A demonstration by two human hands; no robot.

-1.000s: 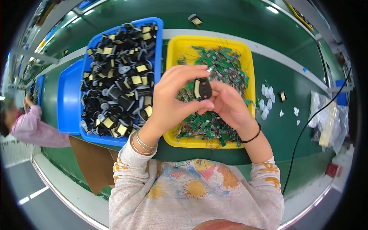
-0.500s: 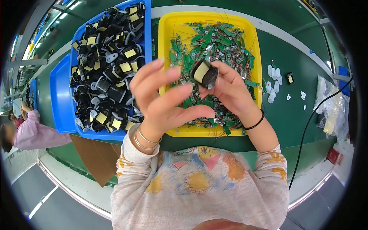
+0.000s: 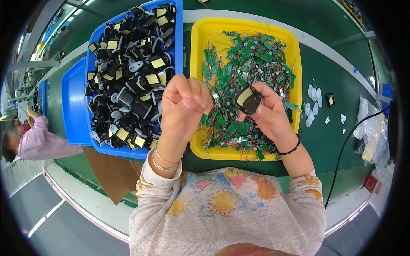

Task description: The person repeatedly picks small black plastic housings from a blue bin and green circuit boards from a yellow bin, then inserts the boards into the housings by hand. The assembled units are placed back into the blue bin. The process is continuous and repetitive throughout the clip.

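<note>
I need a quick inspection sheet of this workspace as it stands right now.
Surface: green bench bearing a yellow tray and a blue tray.
Things: black piece with a cream pad; green circuit boards heaped in yellow; similar black pieces piled in blue.
Clutter: white oval pieces, a lone black piece, clear plastic bags.
Hands: right hand grips the black piece; left hand curled, no held thing visible.
Cables: black cable at right.
Surroundings: another person's pink sleeve, far left.

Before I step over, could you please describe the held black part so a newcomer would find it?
Find the yellow tray of green boards. Over it, the right hand grips a black part with a pale yellow patch. Unlike similar parts in the blue tray, this one is held.
</note>
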